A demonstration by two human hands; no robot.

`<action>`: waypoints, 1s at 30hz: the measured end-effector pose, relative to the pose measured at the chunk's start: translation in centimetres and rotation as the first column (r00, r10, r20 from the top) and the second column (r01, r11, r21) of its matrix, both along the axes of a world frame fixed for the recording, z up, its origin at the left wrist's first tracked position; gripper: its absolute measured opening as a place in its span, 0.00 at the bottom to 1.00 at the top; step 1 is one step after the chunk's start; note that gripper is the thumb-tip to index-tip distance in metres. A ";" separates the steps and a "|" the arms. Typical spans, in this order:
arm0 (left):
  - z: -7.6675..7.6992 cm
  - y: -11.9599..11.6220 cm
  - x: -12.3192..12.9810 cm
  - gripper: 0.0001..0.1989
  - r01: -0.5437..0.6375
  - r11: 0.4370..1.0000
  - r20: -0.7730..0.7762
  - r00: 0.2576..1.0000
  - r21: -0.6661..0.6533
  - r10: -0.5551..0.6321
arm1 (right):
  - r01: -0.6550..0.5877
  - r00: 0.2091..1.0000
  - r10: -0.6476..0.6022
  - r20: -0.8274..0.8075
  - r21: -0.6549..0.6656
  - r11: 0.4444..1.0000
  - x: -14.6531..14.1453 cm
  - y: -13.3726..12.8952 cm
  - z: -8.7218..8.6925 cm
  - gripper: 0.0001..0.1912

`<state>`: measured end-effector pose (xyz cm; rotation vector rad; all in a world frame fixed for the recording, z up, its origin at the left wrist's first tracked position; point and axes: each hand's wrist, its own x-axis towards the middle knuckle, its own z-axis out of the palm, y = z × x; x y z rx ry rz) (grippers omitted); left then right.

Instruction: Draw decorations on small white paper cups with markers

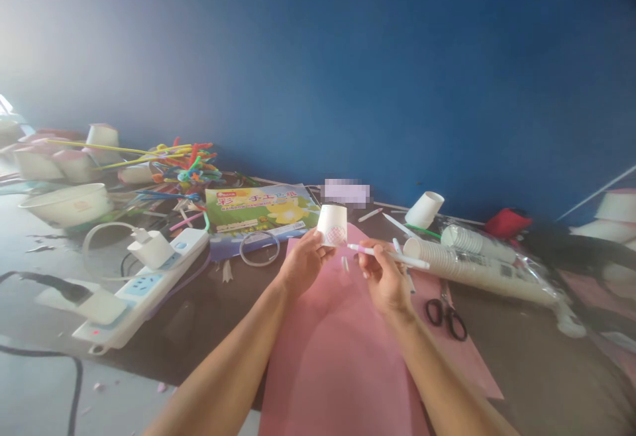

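My left hand (304, 260) grips a white paper cup (332, 222), which is upside down and tilted slightly. A pink crosshatched patch is drawn on the cup's side facing me. In my right hand (385, 280) is a white marker pen (392, 255), pinched between thumb and fingers. Its pinkish tip points left and is close to the cup's edge; I cannot tell whether they touch. A small white pen cap (345, 264) shows between the hands, above the pink paper (342, 356).
Black-handled scissors (447, 317) lie right of my right hand. Bagged stacks of paper cups (477, 264) and a single cup (424, 209) stand behind. To the left are a power strip (144, 297), a craft paper pack (258, 211), pipe cleaners (186, 164) and a bowl (67, 204). A blue wall (397, 78) rises behind.
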<state>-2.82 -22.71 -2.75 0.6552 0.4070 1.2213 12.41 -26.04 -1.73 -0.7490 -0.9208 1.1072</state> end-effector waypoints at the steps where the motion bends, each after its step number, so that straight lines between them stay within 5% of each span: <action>1: 0.0 0.0 0.0 0.11 -0.001 1.000 -0.007 1.000 0.007 0.001 | -0.006 1.000 0.006 0.001 0.004 1.000 0.0 0.0 0.0 0.11; 30: 0.7 -0.4 0.1 0.11 -0.045 0.992 -0.117 0.991 0.121 0.059 | 0.001 0.997 0.002 0.079 -0.036 0.999 -0.1 0.0 -0.5 0.11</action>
